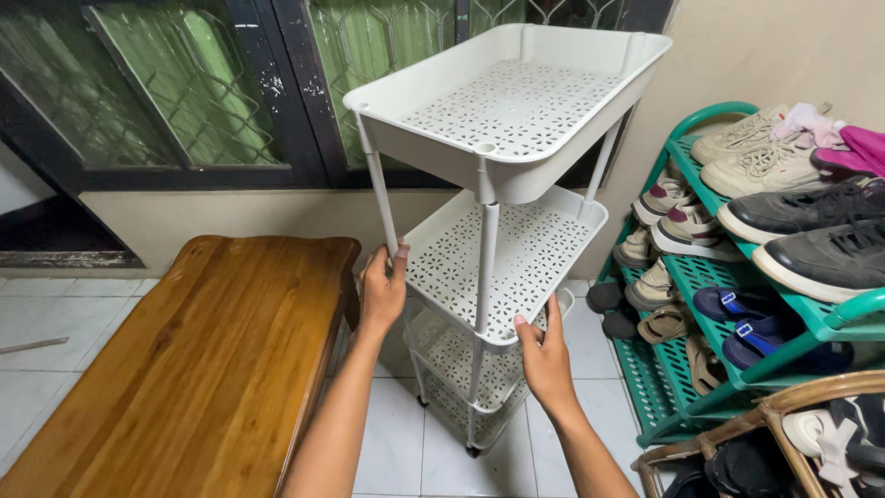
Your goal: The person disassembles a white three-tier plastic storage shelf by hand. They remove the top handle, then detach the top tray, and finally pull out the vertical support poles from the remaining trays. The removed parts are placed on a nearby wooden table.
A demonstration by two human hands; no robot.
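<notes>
A white plastic rack [479,175] with three perforated tray shelves on thin white poles stands on the tiled floor, tilted toward the right. My left hand [383,290] grips the left rim of the middle tray [553,231] beside a pole. My right hand [546,355] holds the front rim of that same tray, thumb on top. The top tray [442,148] is empty, and so is the lowest tray [452,355].
A brown wooden bench [203,360] lies at the left, close to the rack. A green shoe rack [701,277] full of sneakers and sandals stands at the right. A wicker basket [784,406] sits at the lower right. Dark-framed windows with green glass run behind.
</notes>
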